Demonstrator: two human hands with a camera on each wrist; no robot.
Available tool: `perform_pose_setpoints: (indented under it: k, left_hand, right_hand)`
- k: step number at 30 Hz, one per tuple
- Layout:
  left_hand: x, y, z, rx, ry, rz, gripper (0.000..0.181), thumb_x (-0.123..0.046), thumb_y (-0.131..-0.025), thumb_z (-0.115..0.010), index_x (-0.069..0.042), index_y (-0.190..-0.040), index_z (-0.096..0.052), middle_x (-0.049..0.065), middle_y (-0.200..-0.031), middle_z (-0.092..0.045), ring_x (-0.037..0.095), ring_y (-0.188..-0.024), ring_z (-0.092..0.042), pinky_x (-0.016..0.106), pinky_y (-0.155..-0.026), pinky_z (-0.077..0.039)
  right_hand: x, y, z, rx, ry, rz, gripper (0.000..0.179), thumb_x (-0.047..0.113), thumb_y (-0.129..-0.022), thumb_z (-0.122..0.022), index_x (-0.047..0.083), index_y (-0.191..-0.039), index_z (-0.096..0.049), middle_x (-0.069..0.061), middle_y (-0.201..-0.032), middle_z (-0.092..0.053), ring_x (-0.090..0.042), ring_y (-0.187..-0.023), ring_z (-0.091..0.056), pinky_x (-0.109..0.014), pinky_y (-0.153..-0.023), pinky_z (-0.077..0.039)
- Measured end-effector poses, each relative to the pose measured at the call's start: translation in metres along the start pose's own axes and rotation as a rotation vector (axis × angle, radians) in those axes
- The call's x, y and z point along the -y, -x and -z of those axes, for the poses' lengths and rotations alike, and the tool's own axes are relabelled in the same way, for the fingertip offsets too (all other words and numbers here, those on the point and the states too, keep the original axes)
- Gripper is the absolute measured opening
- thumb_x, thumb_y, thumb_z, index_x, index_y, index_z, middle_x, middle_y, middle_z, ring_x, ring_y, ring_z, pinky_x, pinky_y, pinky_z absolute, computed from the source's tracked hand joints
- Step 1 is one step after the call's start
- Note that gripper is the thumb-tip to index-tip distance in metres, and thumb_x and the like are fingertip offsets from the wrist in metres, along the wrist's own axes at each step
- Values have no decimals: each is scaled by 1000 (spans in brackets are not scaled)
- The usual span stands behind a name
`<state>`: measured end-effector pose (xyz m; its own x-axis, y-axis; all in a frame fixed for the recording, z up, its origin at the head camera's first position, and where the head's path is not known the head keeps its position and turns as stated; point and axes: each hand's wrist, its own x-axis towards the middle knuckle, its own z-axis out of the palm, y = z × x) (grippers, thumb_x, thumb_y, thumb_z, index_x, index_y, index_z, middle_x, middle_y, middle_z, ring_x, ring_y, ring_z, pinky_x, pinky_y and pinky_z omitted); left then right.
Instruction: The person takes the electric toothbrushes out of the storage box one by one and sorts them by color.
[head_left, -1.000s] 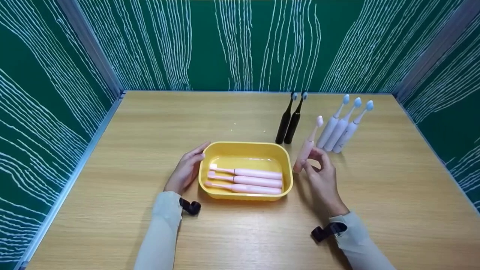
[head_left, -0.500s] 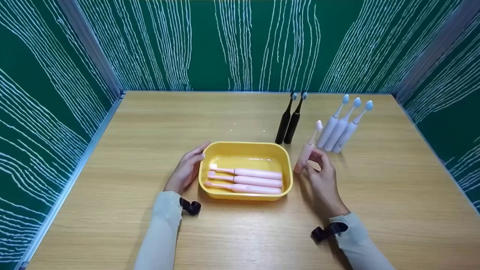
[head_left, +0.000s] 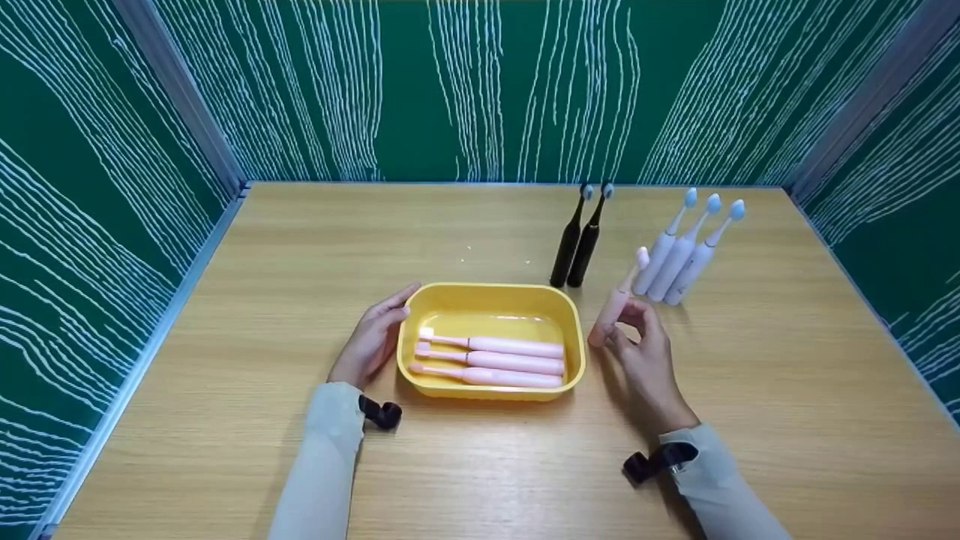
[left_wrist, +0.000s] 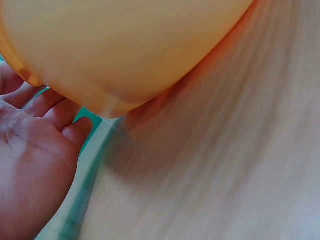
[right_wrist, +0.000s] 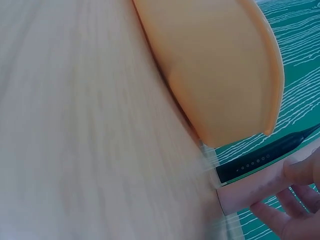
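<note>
In the head view, my right hand [head_left: 646,360] pinches a pink electric toothbrush [head_left: 610,311] by its handle, just right of a yellow plastic tub [head_left: 495,291]. The brush stands head up, leaning a little right; its base is at or close to the tabletop. In the right wrist view, thumb and fingers hold the pink handle [right_wrist: 255,186]. My left hand [head_left: 370,337] grips the tub's left end, thumb near the rim and fingers along the outer wall, partly hidden. Three pink electric toothbrushes [head_left: 516,364] lie side by side in the tub, heads to the left.
Two black electric toothbrushes [head_left: 576,251] stand upright behind the tub's right corner. Three white ones with blue heads [head_left: 682,259] stand to the right, close behind my right hand. A few tiny white specks [head_left: 463,260] dot the wooden table [head_left: 300,240]. Green patterned walls enclose it.
The held pink toothbrush has come down slightly and its head has tipped a little to the right. My left hand and the tub have stayed put.
</note>
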<state>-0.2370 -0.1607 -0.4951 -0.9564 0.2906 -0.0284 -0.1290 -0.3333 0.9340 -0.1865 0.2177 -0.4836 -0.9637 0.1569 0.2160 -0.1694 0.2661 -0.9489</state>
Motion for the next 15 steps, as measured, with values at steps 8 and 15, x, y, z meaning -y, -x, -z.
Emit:
perform_pose_setpoints:
  k: [8, 15]
  left_hand:
    - [-2, 1, 0, 6, -23, 18, 53, -4, -96, -40, 3, -148, -30, 13, -159, -23, 23, -147, -20, 35, -121, -20]
    - [-2, 1, 0, 2, -35, 24, 53, -4, -97, -41, 3, -148, -30, 12, -159, -24, 22, -147, -19, 34, -121, -20]
  right_hand:
    - [-2, -1, 0, 3, -4, 18, 36, -10, -89, -54, -4, -122, -44, -14, -116, -55, -12, -110, -50, -45, -109, -35]
    - [-3, -2, 3, -25, 30, -2, 39, -9, -88, -54, -1, -125, -44, -14, -119, -54, -16, -114, -48, -43, -112, -33]
